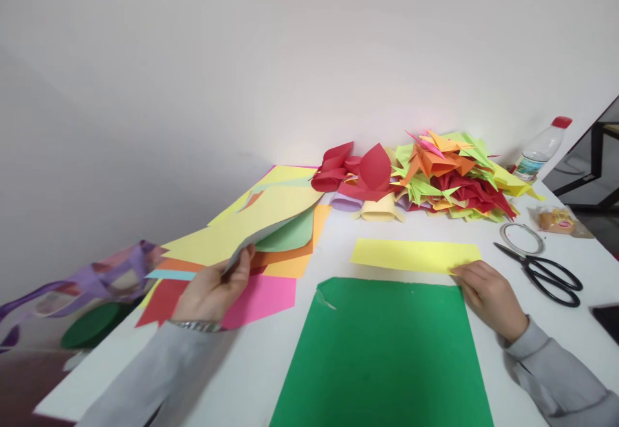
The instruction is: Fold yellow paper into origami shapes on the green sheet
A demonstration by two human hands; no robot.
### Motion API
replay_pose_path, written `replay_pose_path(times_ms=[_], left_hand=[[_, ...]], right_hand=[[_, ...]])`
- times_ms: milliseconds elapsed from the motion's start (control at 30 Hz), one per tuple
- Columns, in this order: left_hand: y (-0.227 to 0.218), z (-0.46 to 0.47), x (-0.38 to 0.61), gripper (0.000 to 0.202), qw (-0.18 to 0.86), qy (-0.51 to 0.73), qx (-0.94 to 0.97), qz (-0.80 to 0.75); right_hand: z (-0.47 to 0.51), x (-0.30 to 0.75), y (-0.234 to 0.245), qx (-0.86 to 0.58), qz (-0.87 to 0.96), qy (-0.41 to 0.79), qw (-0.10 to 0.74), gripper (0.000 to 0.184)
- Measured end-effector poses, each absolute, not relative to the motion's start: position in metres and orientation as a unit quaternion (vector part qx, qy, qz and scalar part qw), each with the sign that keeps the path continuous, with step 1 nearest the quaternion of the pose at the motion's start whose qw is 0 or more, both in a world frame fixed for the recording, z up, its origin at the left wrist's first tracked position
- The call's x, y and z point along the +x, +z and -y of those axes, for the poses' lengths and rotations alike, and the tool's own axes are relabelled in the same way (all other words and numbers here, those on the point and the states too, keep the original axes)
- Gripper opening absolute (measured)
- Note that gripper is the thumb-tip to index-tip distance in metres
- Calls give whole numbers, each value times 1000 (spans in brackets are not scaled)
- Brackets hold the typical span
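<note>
My left hand [215, 290] is closed on the near edge of a pale yellow paper sheet [227, 224], which bends upward over a loose stack of coloured paper. Beneath it show a mint green sheet [290, 230], an orange sheet [285, 266], a pink sheet [264, 299] and a red piece [162, 299]. My right hand [491, 295] pinches the right end of a bright yellow paper strip [411, 255], lying flat on the white table [256, 369]. Just nearer than the strip lies a large green board [387, 349].
Folded paper shapes [449, 175] are heaped against the wall, beside red curled pieces [372, 172]. At right are a bottle [539, 149], a wrapped snack [556, 220], a tape roll [522, 238] and black-handled scissors [546, 272]. A purple-strapped bag [101, 282] is beyond the left edge.
</note>
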State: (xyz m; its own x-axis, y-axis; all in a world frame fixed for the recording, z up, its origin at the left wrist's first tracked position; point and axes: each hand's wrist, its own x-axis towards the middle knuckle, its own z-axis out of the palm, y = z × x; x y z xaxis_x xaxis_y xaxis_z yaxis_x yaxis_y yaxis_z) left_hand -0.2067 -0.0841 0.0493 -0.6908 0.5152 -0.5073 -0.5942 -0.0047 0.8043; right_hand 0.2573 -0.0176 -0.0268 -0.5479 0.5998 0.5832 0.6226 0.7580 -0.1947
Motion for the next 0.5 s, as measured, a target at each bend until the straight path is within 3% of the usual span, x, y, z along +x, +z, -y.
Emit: replay_pose_path(times_ms=[200, 333, 500], left_hand=[[45, 70, -208, 18, 400, 727, -87, -551], [47, 70, -215, 32, 404, 724, -75, -554], [43, 78, -221, 35, 438, 699, -56, -563]], right_hand=[[19, 257, -25, -355, 876, -7, 328, 23], [19, 256, -26, -358, 876, -11, 324, 22], [19, 257, -29, -373, 874, -26, 311, 21]])
